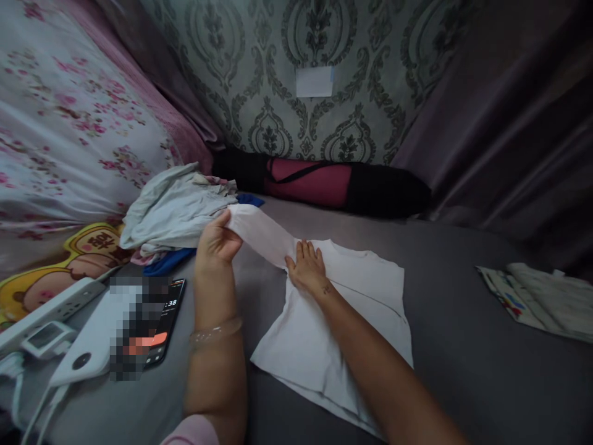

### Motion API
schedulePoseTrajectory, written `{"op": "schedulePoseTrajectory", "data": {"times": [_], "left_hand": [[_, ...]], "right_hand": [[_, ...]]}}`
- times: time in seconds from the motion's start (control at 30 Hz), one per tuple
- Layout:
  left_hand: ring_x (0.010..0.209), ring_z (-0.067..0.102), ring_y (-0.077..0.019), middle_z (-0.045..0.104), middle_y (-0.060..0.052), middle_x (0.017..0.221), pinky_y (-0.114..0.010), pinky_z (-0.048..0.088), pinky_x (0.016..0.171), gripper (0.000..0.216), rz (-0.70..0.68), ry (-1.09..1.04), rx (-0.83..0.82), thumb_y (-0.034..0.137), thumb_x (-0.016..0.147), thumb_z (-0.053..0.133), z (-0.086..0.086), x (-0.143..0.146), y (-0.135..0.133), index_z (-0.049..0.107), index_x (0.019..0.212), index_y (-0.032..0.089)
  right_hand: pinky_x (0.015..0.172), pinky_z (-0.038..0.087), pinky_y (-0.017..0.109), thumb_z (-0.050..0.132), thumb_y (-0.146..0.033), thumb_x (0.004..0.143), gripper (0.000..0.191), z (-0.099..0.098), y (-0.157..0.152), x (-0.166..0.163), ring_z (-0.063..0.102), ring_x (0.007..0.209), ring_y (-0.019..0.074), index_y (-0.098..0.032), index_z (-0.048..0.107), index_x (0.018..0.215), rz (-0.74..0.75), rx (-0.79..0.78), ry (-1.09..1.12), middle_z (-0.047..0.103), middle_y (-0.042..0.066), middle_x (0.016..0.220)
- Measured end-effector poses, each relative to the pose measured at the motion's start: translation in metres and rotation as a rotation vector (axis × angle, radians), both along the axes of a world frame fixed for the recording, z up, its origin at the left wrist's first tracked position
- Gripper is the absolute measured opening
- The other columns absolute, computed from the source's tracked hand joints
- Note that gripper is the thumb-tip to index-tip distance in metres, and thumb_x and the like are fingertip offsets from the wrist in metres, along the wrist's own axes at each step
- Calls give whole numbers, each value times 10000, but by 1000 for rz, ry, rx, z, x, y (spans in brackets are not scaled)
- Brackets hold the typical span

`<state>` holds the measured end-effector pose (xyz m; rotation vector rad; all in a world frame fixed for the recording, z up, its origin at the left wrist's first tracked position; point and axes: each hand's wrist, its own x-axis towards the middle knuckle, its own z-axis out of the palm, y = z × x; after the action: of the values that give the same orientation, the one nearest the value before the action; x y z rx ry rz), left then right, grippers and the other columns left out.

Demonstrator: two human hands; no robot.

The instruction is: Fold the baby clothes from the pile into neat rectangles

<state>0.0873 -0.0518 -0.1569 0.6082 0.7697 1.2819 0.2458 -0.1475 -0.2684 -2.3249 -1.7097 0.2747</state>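
Observation:
A white long-sleeved shirt [365, 287] lies on the grey bed sheet, its body spread out and creased. My left hand [218, 240] pinches the end of one sleeve [264, 233] and holds it out to the left, lifted off the sheet. Flat on the shirt, where that sleeve joins the body, rests my right hand [306, 266] with its fingers stretched out. The far side of the shirt shows no spread sleeve. My right forearm covers part of the shirt's lower body.
A pile of rumpled clothes [173, 207] sits left of the sleeve. Nearer are a phone [169, 321], a white power bank [86, 346], a power strip [55, 312] and a yellow cartoon cushion [46, 278]. Folded clothes [542, 300] lie right; a black-and-red long bag [310, 182] lies along the wall.

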Motion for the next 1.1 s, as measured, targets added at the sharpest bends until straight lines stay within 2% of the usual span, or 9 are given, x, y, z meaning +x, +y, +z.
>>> {"op": "schedulePoseTrajectory", "data": {"times": [0.13,0.23,0.37,0.5,0.7,0.8,0.87,0.97,1.1], "left_hand": [[875,672,-182,667,-44,752,-313,551,819,118,-103,-68,32,155,872,475,12,33,-19,588,847,129],[834,666,-167,654,-34,762,-302,533,801,76,-164,-66,91,204,850,527,7,60,-31,561,846,136],[793,642,-156,622,-17,777,-294,502,766,186,-211,55,200,333,816,585,-8,97,-51,512,861,168],[699,580,-130,564,3,751,-251,455,658,273,-271,228,270,463,866,511,-20,128,-82,482,888,193],[710,520,-124,534,10,752,-241,423,690,243,-367,513,432,440,924,451,-37,151,-126,498,896,203],[802,554,-151,586,-15,833,-266,434,758,254,-526,570,547,444,927,442,-46,157,-135,522,928,203],[873,575,-185,617,-49,881,-298,438,806,312,-594,632,602,478,932,412,-50,157,-130,549,910,199],[947,589,-223,647,-98,945,-344,437,865,288,-485,827,610,373,959,360,-56,148,-109,576,953,184],[1114,570,-236,633,-152,1158,-351,421,949,349,-377,1123,630,115,901,353,-69,122,-75,527,1203,138]], "right_hand": [[1159,96,392,291,-444,946,681,10,-1,11,179,1434,241,-7,271,1468,36,60,147,264,166,1538],[1123,238,320,296,-342,937,565,26,-10,28,343,1368,180,-70,371,1426,-80,235,364,404,137,1475],[959,456,400,240,-357,944,491,49,-40,58,577,1160,219,-148,463,1328,-318,314,955,566,154,1325],[916,488,447,181,-399,944,517,58,-77,86,639,1067,253,-96,466,1250,-343,226,1449,571,235,1285],[945,449,510,65,-576,911,672,53,-106,113,636,1065,293,-111,496,1132,-403,192,1563,597,271,1205],[911,453,553,59,-656,883,739,48,-111,119,643,1039,317,-124,525,1097,-476,144,1619,651,254,1090],[885,474,542,115,-682,881,713,45,-113,122,655,1008,304,-149,538,1094,-552,172,1660,677,211,1049],[831,517,496,278,-634,901,557,40,-113,125,676,939,263,-195,563,1091,-680,269,1639,705,130,1010],[724,565,371,613,-333,809,232,32,-111,128,687,766,205,-190,623,991,-700,288,1524,726,56,828]]}}
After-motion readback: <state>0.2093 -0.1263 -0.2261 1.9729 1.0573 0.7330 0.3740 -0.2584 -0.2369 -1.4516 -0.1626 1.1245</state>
